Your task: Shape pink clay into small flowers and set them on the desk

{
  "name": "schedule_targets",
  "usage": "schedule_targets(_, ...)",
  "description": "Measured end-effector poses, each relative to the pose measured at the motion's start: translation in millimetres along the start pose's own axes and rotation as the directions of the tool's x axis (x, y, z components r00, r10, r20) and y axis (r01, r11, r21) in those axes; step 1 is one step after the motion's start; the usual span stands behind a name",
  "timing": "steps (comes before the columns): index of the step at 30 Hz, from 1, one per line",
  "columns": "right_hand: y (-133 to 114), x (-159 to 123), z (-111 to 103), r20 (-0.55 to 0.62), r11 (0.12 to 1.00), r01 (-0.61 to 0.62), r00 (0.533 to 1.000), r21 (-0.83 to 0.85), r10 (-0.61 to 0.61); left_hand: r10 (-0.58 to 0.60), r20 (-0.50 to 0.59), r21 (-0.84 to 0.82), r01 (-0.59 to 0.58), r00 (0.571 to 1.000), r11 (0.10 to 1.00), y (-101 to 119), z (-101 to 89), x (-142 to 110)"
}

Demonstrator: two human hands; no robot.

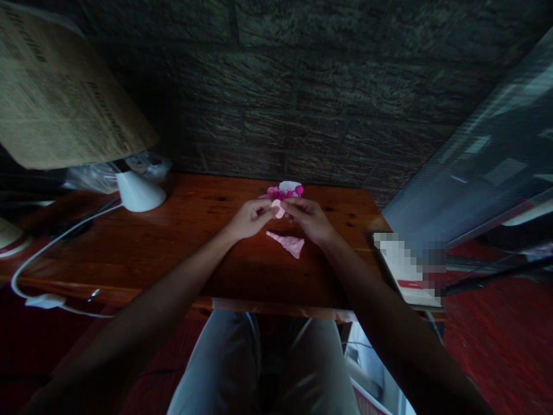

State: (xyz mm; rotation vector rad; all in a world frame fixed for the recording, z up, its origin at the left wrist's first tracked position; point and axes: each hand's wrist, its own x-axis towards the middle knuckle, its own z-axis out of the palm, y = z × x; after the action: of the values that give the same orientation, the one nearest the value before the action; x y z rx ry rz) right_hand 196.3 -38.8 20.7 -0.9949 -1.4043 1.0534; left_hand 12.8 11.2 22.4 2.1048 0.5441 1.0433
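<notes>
My left hand (252, 218) and my right hand (309, 218) meet above the middle of the wooden table (190, 230). Between their fingertips they pinch a small, flat, pale pink piece (279, 208); its material is too small to tell. Just beyond the fingers lies a cluster of bright pink shapes (276, 192), partly hidden by my hands, with a white piece (290, 186) among them. Nearer to me, below my hands, a crumpled light pink scrap (290, 243) lies on the tabletop, narrow at its left end and wide at its right.
At the left stands a lamp with a white base (139, 191) and a printed paper-like shade (64, 92); its white cord (47, 248) hangs over the front edge. Clear plastic (97, 176) lies behind it. A flat white object (404, 271) rests at the right edge. A dark brick wall (276, 104) rises behind.
</notes>
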Motion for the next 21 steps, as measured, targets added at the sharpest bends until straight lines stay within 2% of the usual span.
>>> schedule_targets(4,-0.8,0.2,0.7,-0.016,0.999,0.036,0.999,-0.022,-0.036,-0.029,-0.022,0.002,0.029,0.999,1.000,-1.1,2.9,0.5)
schedule_targets(8,1.2,0.5,3.1,-0.038,1.000,0.001,0.999,-0.011,-0.001,-0.018,-0.085,0.032,0.021,0.996,0.999,-1.6,2.9,1.1)
schedule_targets(13,0.8,-0.4,3.6,-0.042,1.000,-0.010,0.999,-0.017,0.009,-0.010,-0.047,0.057,0.012,0.999,0.998,-0.2,1.9,1.0)
schedule_targets(18,-3.1,-0.7,3.0,-0.059,0.997,0.036,0.997,-0.073,-0.040,-0.049,-0.086,-0.016,0.048,0.995,0.999,-0.7,6.0,1.9)
schedule_targets(21,-2.8,0.0,2.9,-0.084,0.994,0.061,0.994,-0.090,-0.069,-0.068,-0.029,-0.043,0.067,0.997,0.997,-3.0,7.6,2.5)
